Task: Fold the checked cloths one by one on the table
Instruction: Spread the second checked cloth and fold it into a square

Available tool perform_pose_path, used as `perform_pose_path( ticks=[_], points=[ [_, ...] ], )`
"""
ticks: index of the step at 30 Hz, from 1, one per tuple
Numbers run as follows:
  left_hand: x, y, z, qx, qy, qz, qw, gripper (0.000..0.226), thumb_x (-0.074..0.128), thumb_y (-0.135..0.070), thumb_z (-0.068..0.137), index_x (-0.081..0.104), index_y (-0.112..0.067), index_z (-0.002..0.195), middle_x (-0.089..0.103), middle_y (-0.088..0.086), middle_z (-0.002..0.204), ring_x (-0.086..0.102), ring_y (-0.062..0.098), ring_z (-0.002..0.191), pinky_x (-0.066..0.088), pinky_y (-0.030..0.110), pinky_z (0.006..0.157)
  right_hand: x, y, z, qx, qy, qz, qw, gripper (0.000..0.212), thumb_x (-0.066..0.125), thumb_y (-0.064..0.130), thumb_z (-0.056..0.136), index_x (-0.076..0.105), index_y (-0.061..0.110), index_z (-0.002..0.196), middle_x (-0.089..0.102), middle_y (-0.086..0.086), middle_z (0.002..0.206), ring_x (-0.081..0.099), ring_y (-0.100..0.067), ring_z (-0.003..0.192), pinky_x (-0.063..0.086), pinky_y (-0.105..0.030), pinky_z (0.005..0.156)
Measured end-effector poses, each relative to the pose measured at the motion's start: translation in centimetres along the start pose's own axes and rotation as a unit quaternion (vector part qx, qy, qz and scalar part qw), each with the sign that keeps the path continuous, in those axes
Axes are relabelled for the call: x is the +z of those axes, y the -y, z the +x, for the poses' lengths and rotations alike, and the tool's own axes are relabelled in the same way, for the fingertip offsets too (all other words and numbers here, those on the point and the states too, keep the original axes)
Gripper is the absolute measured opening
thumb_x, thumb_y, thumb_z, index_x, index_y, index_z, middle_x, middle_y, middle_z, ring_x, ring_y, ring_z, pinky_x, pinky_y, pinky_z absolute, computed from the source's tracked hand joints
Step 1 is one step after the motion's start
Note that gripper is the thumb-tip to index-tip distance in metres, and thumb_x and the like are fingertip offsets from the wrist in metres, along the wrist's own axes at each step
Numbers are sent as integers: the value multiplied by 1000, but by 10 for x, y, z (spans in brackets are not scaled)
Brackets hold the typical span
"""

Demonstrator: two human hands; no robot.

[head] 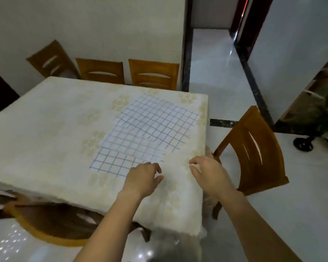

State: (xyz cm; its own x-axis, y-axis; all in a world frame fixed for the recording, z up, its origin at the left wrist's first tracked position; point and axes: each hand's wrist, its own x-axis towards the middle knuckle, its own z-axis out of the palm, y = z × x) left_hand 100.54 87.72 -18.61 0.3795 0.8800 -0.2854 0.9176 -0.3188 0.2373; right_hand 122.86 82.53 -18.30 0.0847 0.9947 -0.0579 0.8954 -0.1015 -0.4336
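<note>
Checked cloths (155,120) lie flat and overlapped, right-centre of bench (45,120). Left hand (143,178) and right hand (206,173) at the pile's near edge; each grip loosely curled, empty. Step: reach for first cloth. Next, probably: pinch its near corners

Left grip (143,177) and right grip (208,173) outstretched, loosely curled, palms down

Far chairs (100,69): three, wooden, along the desk's (45,120) far edge.
Right chair (254,148): at the desk's right edge.
Floor (225,69): pale, glossy.
</note>
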Motion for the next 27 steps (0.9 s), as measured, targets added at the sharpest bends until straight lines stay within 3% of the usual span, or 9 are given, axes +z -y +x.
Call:
perform_pose_path(
  ticks=[4,7,10,14,20,24,27],
  points=[
    [7,8,13,-43,-4,-21,999,32,51,-50,100,58,-30,125,64,-6,120,60,19,111,48,39,95,3,3,28,-45,34,-32,998,27,49,38,101,62,28,123,64,9,120,54,-12,112,42,-24,94],
    [10,11,32,-53,-9,-34,998,33,51,-50,100,58,-29,125,64,-5,121,60,20,112,47,39,95,12,-2,51,-50,28,-57,997,31,42,48,99,62,34,119,66,13,116,60,-11,104,42,-35,104],
    [16,16,60,-73,-8,-21,997,34,50,-47,101,58,-28,128,64,-3,125,59,22,116,45,39,98,21,-12,70,-38,18,-63,997,36,36,55,95,61,36,114,68,12,108,65,-12,92,48,-48,100],
    [23,17,115,-74,46,0,996,41,48,-48,102,52,-26,136,59,1,135,55,24,123,41,39,100,21,-22,88,-1,17,-67,998,29,50,39,99,62,27,123,68,5,115,62,-16,106,44,-42,107],
    [49,17,169,-54,112,-10,992,56,51,-47,101,39,-17,147,48,7,146,49,29,129,44,43,104,51,-40,119,19,61,-97,993,37,44,47,97,58,30,127,65,8,123,61,-12,109,37,-47,113],
    [62,29,201,-97,113,-57,987,64,57,-41,98,32,-15,151,41,8,152,45,29,134,42,43,106,77,-46,165,-18,119,-99,988,51,44,41,101,40,20,148,44,2,151,43,-16,136,29,-35,118],
    [64,33,216,-127,98,-115,980,69,58,-36,98,25,-17,156,36,6,157,41,27,139,39,43,112,99,-43,203,-53,154,-104,981,61,47,38,101,27,13,154,26,-5,161,25,-20,148,23,-33,120]
  ],
)
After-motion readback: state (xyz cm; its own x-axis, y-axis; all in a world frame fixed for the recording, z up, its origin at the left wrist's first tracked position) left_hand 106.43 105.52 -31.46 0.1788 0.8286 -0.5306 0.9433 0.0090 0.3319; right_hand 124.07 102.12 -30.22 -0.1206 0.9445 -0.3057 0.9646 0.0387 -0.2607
